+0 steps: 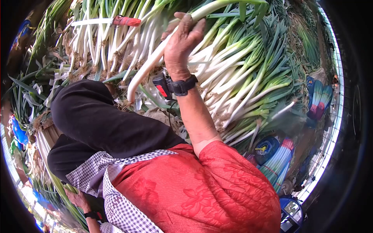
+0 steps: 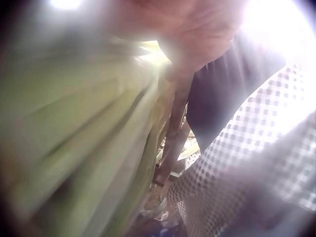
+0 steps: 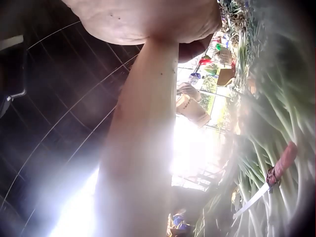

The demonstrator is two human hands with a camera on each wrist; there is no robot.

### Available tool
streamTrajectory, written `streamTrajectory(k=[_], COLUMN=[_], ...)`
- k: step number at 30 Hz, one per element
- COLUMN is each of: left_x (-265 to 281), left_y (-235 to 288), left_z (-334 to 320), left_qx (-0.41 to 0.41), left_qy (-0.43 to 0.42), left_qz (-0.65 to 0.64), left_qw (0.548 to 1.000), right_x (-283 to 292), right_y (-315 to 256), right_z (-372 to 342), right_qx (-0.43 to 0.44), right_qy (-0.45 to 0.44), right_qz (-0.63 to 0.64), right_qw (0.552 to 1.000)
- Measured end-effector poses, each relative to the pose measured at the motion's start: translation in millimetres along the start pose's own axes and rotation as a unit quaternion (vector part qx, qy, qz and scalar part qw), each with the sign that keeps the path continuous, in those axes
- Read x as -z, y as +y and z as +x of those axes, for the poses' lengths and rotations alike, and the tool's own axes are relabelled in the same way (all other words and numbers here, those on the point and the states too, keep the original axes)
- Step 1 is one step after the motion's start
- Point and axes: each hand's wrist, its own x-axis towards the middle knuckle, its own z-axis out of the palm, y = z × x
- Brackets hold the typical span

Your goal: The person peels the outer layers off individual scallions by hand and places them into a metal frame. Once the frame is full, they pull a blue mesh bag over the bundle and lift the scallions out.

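Observation:
In the head view the right hand (image 1: 182, 46) grips a thick green onion stalk (image 1: 149, 64), its white end slanting down toward the dark trouser knee. The right wrist view shows the same pale stalk (image 3: 143, 113) running from under the palm (image 3: 148, 19). At the lower left the left hand (image 1: 79, 200) is on a bundle of green stalks (image 1: 58, 182), fingers curled round part of it. Close up in the left wrist view, that hand (image 2: 182, 29) lies against the blurred bundle (image 2: 89, 128). A knife with a red-wrapped handle (image 1: 126, 21) rests on the onion pile.
A large pile of green onions (image 1: 237, 73) fans out in front of the person. Tied bundles (image 1: 276, 159) lie at the right beside a blue tape roll (image 1: 267, 147). More onions and leaves (image 1: 27, 93) lie at the left. A checked apron (image 1: 124, 202) covers part of the lap.

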Motion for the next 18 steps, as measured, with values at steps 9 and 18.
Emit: streamTrajectory(k=[9, 18], left_x=[18, 10], left_y=[13, 8], left_z=[-2, -3], left_qx=[0.032, 0.018], left_qy=[-0.044, -0.023], left_qz=[-0.052, -0.021], left_qw=[0.997, 0.999], right_x=[-13, 303], right_y=[107, 153], right_z=[44, 20], right_qx=[0.048, -0.05], right_qy=[-0.102, -0.024], right_qz=[-0.261, -0.496], right_qw=[0.959, 0.866])
